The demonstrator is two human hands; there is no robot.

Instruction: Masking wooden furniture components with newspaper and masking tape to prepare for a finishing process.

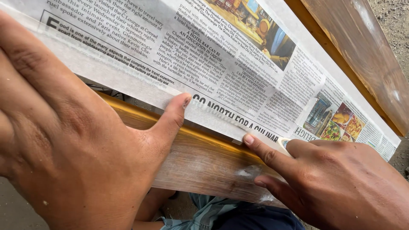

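On the wooden plank (204, 164), newspaper (238, 68) under both hands (72, 140).

We saw no package, label, sign or screen — only a printed newspaper sheet (238, 72), white with black type and small colour photographs, which lay slantwise across a varnished wooden plank (204, 162) — nothing else of that kind.

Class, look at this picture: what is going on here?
A person presses a printed newspaper sheet against the edge of a glossy brown wooden board. The left hand holds the paper flat, thumb on its lower edge. The right hand runs its forefinger along that edge, with a small pale object tucked behind it.
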